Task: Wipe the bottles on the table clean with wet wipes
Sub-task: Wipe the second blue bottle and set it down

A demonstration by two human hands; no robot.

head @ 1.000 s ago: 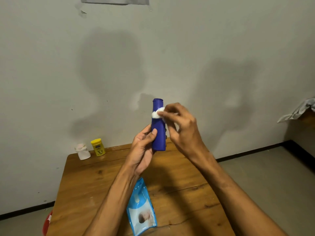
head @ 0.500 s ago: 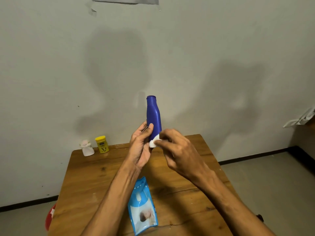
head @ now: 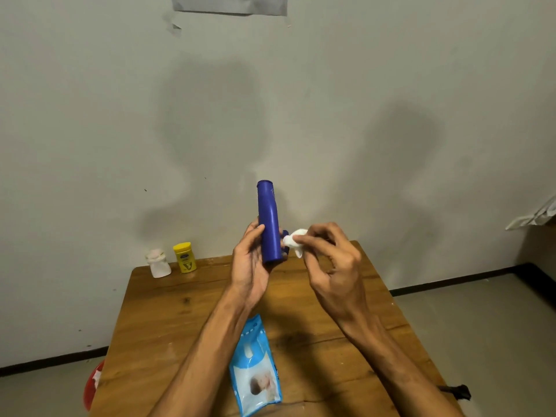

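Nearest the camera, two bare forearms reach forward over a wooden table [head: 168, 326]. Between them, close to the near edge, a blue wipes pack [head: 255, 368] lies flat with its printed face up; the left forearm crosses over its upper left corner.

Further out, above the table's middle, the left hand [head: 249, 263] is wrapped around the lower part of a blue bottle [head: 268, 224] — thumb on the side facing the camera, fingertips showing past the bottle's right edge. The bottle is held up in the air, nearly upright, its top leaning slightly left, and most of its length stands clear above the hand.

Just right of it, the right hand [head: 331, 260] pinches a crumpled white wipe [head: 293, 240] between thumb and fingers. The wipe sits against the bottle's lower right side, beside the left fingertips; whether it presses on the plastic or only on those fingertips cannot be told.

At the far left corner of the table stand two more containers, close together — a small white bottle [head: 158, 263] and, to its right, a yellow bottle [head: 184, 257] with a yellow cap. Both are upright and well apart from the hands.

Below the table's left edge a red object [head: 91, 383] shows on the floor. Behind everything, a plain wall [head: 90, 115] carries the shadows of the person.
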